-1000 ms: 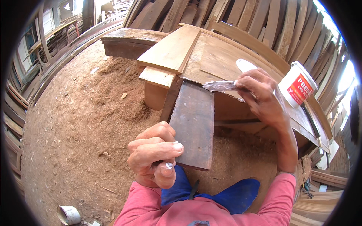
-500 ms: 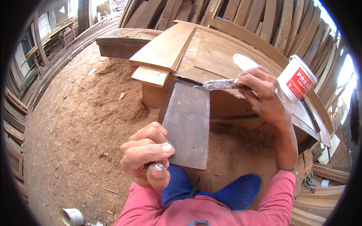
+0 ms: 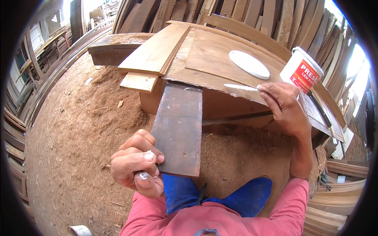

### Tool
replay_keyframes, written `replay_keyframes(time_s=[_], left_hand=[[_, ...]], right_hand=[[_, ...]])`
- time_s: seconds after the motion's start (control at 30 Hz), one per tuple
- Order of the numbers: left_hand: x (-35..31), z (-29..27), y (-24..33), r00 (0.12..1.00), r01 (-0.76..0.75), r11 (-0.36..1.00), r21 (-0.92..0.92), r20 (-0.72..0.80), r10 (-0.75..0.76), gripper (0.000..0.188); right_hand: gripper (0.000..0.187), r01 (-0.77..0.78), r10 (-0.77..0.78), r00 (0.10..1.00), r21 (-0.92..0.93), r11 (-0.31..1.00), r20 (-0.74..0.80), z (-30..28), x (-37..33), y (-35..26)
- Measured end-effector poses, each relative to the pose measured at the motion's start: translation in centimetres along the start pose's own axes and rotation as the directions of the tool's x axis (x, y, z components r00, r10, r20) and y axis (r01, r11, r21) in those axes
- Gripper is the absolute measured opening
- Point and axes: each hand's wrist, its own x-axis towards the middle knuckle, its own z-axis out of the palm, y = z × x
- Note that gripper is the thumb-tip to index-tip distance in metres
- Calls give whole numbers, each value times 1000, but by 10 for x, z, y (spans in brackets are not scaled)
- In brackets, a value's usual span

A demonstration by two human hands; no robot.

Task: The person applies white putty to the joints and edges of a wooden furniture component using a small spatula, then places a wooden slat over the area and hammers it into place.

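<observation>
A dark, flat wooden board (image 3: 178, 129) juts toward me from under the edge of the wood-panelled worktop (image 3: 220, 59), with a white smear near its far end. My left hand (image 3: 138, 163) is closed at the board's near left edge, fingers curled against it; white paste coats its thumb and a fingertip. In my right hand (image 3: 285, 104), a thin, flat stick (image 3: 241, 87) covered in white paste is pinched between thumb and fingers. It points left over the worktop's near edge, apart from the board.
A white tub (image 3: 301, 70) with a red label and an oval white lid (image 3: 249, 64) are on the worktop. Pale planks (image 3: 155, 49) overlap its left side. Sawdust (image 3: 75, 137) covers the ground; a small white can (image 3: 80, 230) lies lower left. Timber leans behind.
My right hand has drawn the pasted stick back from the board's far end, off to the right. The lid shows fully now. The view has shifted, and the left hand stays at the board.
</observation>
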Motion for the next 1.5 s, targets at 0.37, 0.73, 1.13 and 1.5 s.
replay_keyframes(time_s=[0.37, 0.73, 1.13, 1.5], left_hand=[[1, 0, 1, 1000, -3, 1000, 1, 0, 3, 33], [-2, 5, -3, 999, -50, 999, -19, -20, 50, 27], [-4, -3, -7, 993, -54, 997, -56, 100, 60, 29], [0, -4, -7, 994, -90, 995, -53, 60, 93, 28]], right_hand=[[12, -124, 126, 989, -23, 992, 81, 2, 1, 4], [12, -259, 256, 966, -143, 955, -36, -45, -47, 6], [16, -472, 606, 734, 413, 779, -305, -7, -143, 35], [17, -272, 798, 392, 771, 576, -458, 106, -193, 37]])
